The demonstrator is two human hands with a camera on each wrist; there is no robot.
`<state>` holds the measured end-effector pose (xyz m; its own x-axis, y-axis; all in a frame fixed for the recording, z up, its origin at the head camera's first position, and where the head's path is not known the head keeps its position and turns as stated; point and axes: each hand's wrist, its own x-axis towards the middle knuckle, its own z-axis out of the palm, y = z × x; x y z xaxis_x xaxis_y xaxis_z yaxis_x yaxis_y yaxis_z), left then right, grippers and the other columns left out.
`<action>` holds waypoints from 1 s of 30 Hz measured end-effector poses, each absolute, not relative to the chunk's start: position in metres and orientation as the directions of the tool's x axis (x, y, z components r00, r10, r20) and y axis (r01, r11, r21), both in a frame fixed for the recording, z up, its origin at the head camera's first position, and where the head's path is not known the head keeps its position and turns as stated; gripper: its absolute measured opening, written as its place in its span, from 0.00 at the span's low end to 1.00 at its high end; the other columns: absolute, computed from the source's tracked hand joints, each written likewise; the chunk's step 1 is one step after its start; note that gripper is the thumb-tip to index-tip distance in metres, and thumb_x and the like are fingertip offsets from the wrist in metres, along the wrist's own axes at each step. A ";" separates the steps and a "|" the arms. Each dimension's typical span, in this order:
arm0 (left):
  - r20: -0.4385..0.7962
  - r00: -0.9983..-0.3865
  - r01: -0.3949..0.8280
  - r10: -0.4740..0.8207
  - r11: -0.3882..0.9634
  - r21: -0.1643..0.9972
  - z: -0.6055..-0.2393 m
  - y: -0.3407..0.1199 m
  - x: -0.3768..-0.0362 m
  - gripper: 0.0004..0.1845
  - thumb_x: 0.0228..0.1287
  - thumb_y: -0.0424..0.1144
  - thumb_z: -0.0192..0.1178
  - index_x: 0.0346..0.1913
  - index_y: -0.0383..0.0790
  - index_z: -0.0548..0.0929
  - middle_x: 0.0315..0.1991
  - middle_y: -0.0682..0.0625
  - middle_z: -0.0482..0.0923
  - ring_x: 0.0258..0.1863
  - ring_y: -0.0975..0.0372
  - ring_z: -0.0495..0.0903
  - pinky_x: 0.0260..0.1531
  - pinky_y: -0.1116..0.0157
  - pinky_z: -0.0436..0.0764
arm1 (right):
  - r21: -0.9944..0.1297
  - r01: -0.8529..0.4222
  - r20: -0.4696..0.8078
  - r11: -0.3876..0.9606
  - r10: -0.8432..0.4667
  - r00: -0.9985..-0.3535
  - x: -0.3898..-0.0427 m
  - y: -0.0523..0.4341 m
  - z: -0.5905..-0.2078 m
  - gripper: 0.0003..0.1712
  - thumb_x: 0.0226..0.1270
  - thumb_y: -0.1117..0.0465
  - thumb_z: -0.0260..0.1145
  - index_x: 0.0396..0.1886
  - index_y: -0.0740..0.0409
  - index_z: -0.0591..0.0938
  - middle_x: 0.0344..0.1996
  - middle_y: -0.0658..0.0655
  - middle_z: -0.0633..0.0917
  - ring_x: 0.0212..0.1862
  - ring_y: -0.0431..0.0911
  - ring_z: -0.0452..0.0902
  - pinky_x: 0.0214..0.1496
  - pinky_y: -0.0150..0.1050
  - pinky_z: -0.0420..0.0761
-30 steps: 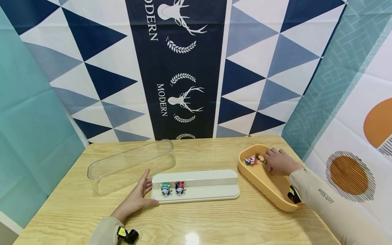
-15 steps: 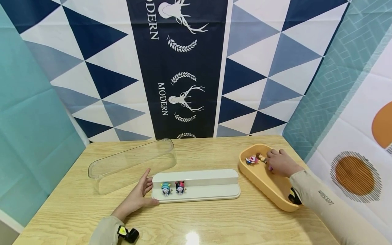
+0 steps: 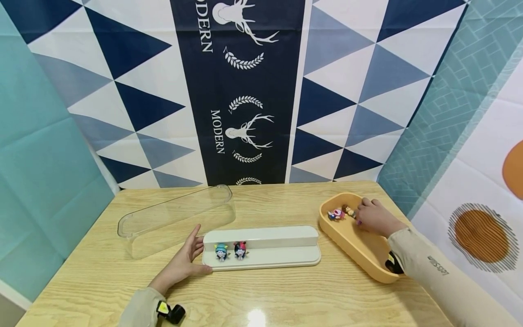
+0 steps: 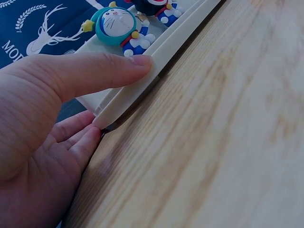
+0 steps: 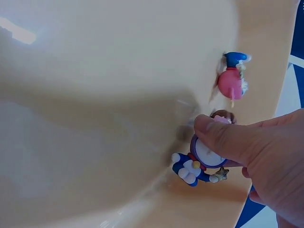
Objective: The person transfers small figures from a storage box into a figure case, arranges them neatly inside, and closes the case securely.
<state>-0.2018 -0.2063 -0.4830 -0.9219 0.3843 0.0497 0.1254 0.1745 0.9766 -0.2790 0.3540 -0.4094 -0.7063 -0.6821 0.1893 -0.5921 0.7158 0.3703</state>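
My left hand (image 3: pixel 184 261) grips the left end of a white stepped display base (image 3: pixel 282 258), thumb on its front edge in the left wrist view, other fingers at the end. On the base stand two Doraemon-like cat figurines, a teal-hooded one (image 3: pixel 221 252) and a red-and-black-hooded one (image 3: pixel 240 250). At right, my right hand (image 3: pixel 377 219) reaches into a yellow-orange tray (image 3: pixel 346 251). Its thumb and fingers pinch a purple-hooded cat figurine (image 5: pixel 208 153) by the head; the thumb covers part of it. Nearby in the tray lie a pink-hooded figurine (image 3: pixel 336 214) and a brown-topped one (image 3: pixel 348 210).
A clear plastic cover (image 3: pixel 175 222) lies behind my left hand, slanting across the back left of the wooden table (image 3: pixel 282 299). Patterned cloth (image 3: pixel 249 91) hangs behind the table's rear edge. Small black cameras are strapped to both wrists.
My right hand has shifted slightly within the tray, with a little more of the purple figurine showing beside the fingers. The left hand, base and standing figurines stay in place.
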 end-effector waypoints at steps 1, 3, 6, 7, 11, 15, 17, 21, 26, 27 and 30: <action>0.051 -0.921 0.127 0.385 0.174 0.977 -0.483 -0.206 -0.202 0.69 0.49 0.26 0.76 0.79 0.39 0.30 0.71 0.28 0.54 0.72 0.38 0.54 0.71 0.48 0.55 | 0.359 -0.595 0.189 0.719 -0.681 -0.708 -0.278 0.352 -0.408 0.11 0.56 0.62 0.74 0.22 0.52 0.78 0.20 0.48 0.76 0.33 0.51 0.66 0.30 0.44 0.68; 0.053 -0.922 0.128 0.384 0.173 0.977 -0.484 -0.206 -0.202 0.69 0.49 0.26 0.76 0.79 0.39 0.30 0.71 0.28 0.55 0.72 0.38 0.54 0.71 0.48 0.55 | 0.335 -0.603 0.184 0.724 -0.678 -0.712 -0.278 0.350 -0.405 0.13 0.56 0.64 0.74 0.21 0.52 0.77 0.20 0.46 0.76 0.32 0.50 0.66 0.29 0.43 0.69; 0.053 -0.923 0.128 0.382 0.171 0.977 -0.484 -0.206 -0.202 0.69 0.49 0.26 0.76 0.79 0.39 0.30 0.71 0.28 0.55 0.72 0.38 0.54 0.71 0.48 0.55 | 0.289 -0.615 0.173 0.734 -0.671 -0.721 -0.277 0.347 -0.400 0.15 0.54 0.67 0.75 0.20 0.52 0.75 0.20 0.47 0.75 0.30 0.49 0.67 0.28 0.42 0.70; 0.053 -0.923 0.128 0.382 0.172 0.977 -0.485 -0.206 -0.202 0.69 0.49 0.26 0.76 0.79 0.39 0.30 0.71 0.28 0.55 0.72 0.38 0.54 0.71 0.48 0.55 | 0.276 -0.617 0.169 0.737 -0.670 -0.723 -0.278 0.346 -0.399 0.16 0.53 0.67 0.75 0.20 0.52 0.75 0.20 0.47 0.75 0.29 0.49 0.67 0.27 0.42 0.71; 0.056 -0.923 0.130 0.381 0.173 0.976 -0.485 -0.206 -0.201 0.69 0.49 0.26 0.76 0.79 0.38 0.30 0.71 0.28 0.55 0.72 0.38 0.55 0.71 0.48 0.55 | 0.197 -0.623 0.163 0.757 -0.652 -0.740 -0.279 0.343 -0.393 0.17 0.51 0.67 0.77 0.21 0.54 0.74 0.19 0.48 0.73 0.25 0.47 0.68 0.27 0.43 0.73; 0.059 -0.922 0.133 0.382 0.170 0.976 -0.485 -0.206 -0.201 0.69 0.49 0.26 0.76 0.79 0.39 0.30 0.71 0.28 0.55 0.72 0.38 0.54 0.71 0.48 0.55 | 0.101 -0.623 0.156 0.776 -0.631 -0.760 -0.278 0.337 -0.382 0.14 0.55 0.68 0.76 0.24 0.58 0.76 0.20 0.49 0.75 0.24 0.44 0.70 0.27 0.42 0.76; 0.058 -0.922 0.131 0.382 0.169 0.977 -0.485 -0.206 -0.200 0.69 0.49 0.26 0.76 0.79 0.39 0.30 0.71 0.28 0.55 0.72 0.38 0.54 0.71 0.48 0.55 | 0.046 -0.621 0.160 0.783 -0.619 -0.769 -0.277 0.335 -0.378 0.11 0.57 0.69 0.74 0.25 0.59 0.78 0.23 0.50 0.76 0.26 0.44 0.72 0.29 0.42 0.78; 0.053 -0.921 0.127 0.386 0.170 0.977 -0.486 -0.206 -0.200 0.69 0.49 0.26 0.76 0.79 0.39 0.30 0.71 0.28 0.54 0.72 0.37 0.54 0.71 0.47 0.55 | -0.055 -0.633 0.215 0.773 -0.609 -0.763 -0.276 0.334 -0.375 0.10 0.56 0.74 0.72 0.27 0.61 0.79 0.25 0.52 0.76 0.27 0.44 0.73 0.29 0.43 0.79; 0.062 -0.921 0.138 0.384 0.174 0.975 -0.486 -0.206 -0.201 0.69 0.49 0.27 0.76 0.79 0.39 0.30 0.71 0.28 0.55 0.72 0.38 0.54 0.71 0.48 0.55 | -0.108 -0.658 0.287 0.745 -0.611 -0.738 -0.275 0.331 -0.372 0.09 0.54 0.75 0.72 0.30 0.63 0.80 0.25 0.52 0.77 0.27 0.44 0.73 0.28 0.41 0.77; 0.064 -0.921 0.140 0.384 0.174 0.975 -0.486 -0.206 -0.201 0.69 0.49 0.27 0.76 0.79 0.39 0.30 0.71 0.28 0.55 0.72 0.38 0.54 0.71 0.48 0.55 | -0.110 -0.652 0.286 0.750 -0.605 -0.743 -0.275 0.330 -0.371 0.08 0.55 0.74 0.72 0.30 0.63 0.81 0.25 0.51 0.77 0.28 0.43 0.73 0.28 0.41 0.78; 0.067 -0.922 0.144 0.382 0.175 0.974 -0.486 -0.207 -0.201 0.69 0.49 0.27 0.76 0.79 0.39 0.30 0.70 0.28 0.56 0.72 0.38 0.54 0.71 0.49 0.55 | -0.117 -0.619 0.262 0.776 -0.577 -0.773 -0.273 0.325 -0.367 0.06 0.57 0.73 0.72 0.32 0.64 0.83 0.26 0.52 0.79 0.29 0.45 0.74 0.31 0.43 0.79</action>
<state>-0.2010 -0.2065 -0.4860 -0.9219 0.3816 0.0674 0.1436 0.1748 0.9741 -0.2733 0.3248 -0.3672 -0.7735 -0.5772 0.2617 -0.6192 0.7764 -0.1175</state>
